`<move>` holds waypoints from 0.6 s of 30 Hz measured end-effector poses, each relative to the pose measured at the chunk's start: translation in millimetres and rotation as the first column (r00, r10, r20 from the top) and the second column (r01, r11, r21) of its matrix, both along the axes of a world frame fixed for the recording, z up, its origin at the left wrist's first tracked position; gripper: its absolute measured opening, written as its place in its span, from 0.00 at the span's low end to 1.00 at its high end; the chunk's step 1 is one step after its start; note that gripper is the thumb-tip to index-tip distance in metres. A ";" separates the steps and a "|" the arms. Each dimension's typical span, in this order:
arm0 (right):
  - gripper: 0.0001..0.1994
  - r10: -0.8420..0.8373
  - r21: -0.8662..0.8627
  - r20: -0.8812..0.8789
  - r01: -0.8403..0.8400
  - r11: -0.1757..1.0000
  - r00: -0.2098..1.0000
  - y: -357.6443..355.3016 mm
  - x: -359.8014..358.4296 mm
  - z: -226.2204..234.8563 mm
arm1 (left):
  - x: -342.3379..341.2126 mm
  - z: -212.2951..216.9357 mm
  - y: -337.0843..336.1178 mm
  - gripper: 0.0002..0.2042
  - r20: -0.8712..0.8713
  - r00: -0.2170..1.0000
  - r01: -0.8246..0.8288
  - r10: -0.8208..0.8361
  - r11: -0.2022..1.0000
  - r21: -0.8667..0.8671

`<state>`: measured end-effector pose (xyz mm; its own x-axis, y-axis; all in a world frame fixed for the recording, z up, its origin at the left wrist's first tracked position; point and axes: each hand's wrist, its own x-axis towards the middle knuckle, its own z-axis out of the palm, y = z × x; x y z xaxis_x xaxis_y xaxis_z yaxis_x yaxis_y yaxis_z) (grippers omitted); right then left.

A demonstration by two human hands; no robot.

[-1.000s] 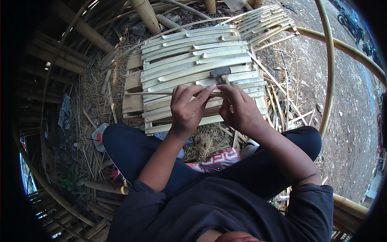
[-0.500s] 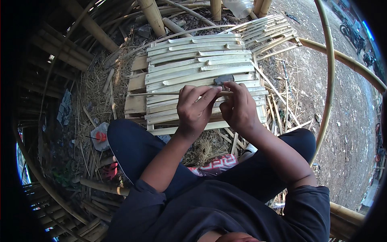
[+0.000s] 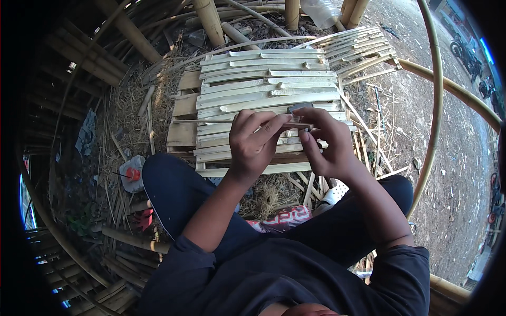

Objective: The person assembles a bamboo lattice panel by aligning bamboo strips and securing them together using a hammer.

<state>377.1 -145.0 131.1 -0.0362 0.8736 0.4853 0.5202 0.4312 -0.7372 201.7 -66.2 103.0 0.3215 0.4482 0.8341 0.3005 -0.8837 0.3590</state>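
Observation:
A thin bamboo strip runs level over a panel of pale bamboo slats. My left hand pinches the strip between thumb and fingers. At the strip's right end, my right hand curls its fingers round it, with the thumb below and the index finger bent above. Close to that thumb is a tiny dark speck, too small to name. Just beyond my right fingertips, the dark head of a hammer rests on the slats; its handle is hidden.
Wooden boards stick out under the panel's left side. A second slatted piece lies at the far right, near a curved bamboo pole. A clear container with a red item stands left of my knee. Bamboo posts rise behind.
My right thumb has dropped away from the index finger, and the right hand has shifted slightly right along the strip. The left hand keeps its pinch. The whole view has shifted a little.

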 end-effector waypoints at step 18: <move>0.16 0.096 -0.326 -0.755 -0.499 0.803 0.648 -0.3 12.4 10.9 | -3.7 2.2 -2.0 0.17 -0.009 1.000 0.005 -0.005 1.000 -0.012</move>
<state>389.5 -145.2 142.0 -0.1799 0.9835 0.0186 -0.3018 -0.0372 -0.9526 198.0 -68.2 105.3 0.3315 0.4562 0.8258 0.2994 -0.8809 0.3665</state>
